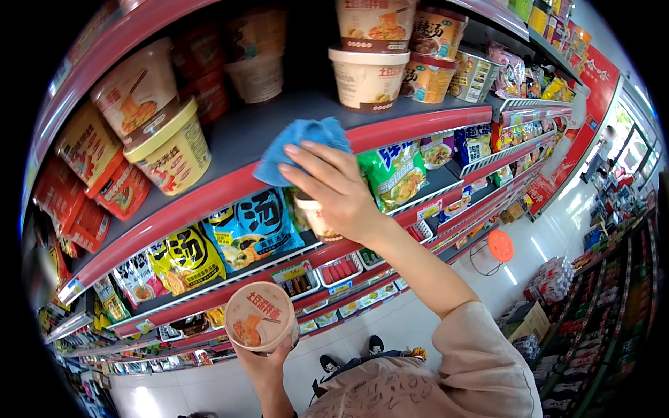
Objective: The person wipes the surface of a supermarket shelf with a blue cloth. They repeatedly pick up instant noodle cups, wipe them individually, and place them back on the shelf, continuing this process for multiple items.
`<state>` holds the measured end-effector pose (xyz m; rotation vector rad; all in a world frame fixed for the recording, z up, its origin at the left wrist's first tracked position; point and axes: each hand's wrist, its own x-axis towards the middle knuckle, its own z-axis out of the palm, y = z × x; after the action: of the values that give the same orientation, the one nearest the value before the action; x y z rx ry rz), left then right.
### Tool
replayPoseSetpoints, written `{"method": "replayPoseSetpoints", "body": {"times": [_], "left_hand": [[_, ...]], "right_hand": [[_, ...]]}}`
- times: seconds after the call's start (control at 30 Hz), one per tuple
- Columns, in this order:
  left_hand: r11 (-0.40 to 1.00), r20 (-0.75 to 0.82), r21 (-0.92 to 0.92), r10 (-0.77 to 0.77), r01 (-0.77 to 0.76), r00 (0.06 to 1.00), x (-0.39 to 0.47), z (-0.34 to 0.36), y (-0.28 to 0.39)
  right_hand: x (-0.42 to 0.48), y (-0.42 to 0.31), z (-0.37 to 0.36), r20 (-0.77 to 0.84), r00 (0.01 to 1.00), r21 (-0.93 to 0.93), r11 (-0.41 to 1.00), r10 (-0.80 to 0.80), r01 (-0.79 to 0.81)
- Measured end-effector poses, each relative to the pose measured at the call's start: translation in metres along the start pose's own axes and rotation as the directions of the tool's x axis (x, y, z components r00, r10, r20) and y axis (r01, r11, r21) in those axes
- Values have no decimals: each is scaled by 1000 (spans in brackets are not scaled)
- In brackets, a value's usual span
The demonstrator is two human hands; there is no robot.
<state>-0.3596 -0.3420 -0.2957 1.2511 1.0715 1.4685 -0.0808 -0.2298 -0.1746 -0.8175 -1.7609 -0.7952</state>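
Observation:
My right hand [332, 190] presses a blue cloth [298, 143] onto the red front edge of the upper store shelf [238, 133], fingers spread over the cloth. Lower and to the left, my left hand [266, 366] holds a paper instant noodle cup [261, 316] with its printed lid facing up. On the shelf, a yellow noodle tub [170, 151] stands left of the cloth, and a stack of cream noodle cups [368, 78] stands to its right. Another cup [319, 217] on the shelf below is partly hidden behind my right hand.
Blue [256, 227], yellow [185, 258] and green [394, 175] noodle packets fill the shelf below, behind a white wire rail. Plastic baskets [339, 271] hold packaged goods lower down. A red round stool [500, 245] stands on the tiled floor at right, near wrapped goods [549, 279]. A person [601, 151] is far off.

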Motion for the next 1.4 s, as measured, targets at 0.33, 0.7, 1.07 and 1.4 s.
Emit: {"method": "replayPoseSetpoints", "body": {"times": [0.33,0.7,1.07,1.4], "left_hand": [[998,46,5,-55,55,997,-11,45,11],[997,74,42,-71,68,995,-20,47,-1],[999,-82,50,-8,13,997,-8,-11,7],[996,-230,-86,-9,-11,973,3,-104,-17]], "right_hand": [[-86,150,-132,-229,942,-327,892,245,-311],[-56,97,-86,-419,787,-180,809,453,-560],[3,-54,32,-115,932,-40,936,343,-349],[31,-142,143,-115,972,58,978,204,-199]]}}
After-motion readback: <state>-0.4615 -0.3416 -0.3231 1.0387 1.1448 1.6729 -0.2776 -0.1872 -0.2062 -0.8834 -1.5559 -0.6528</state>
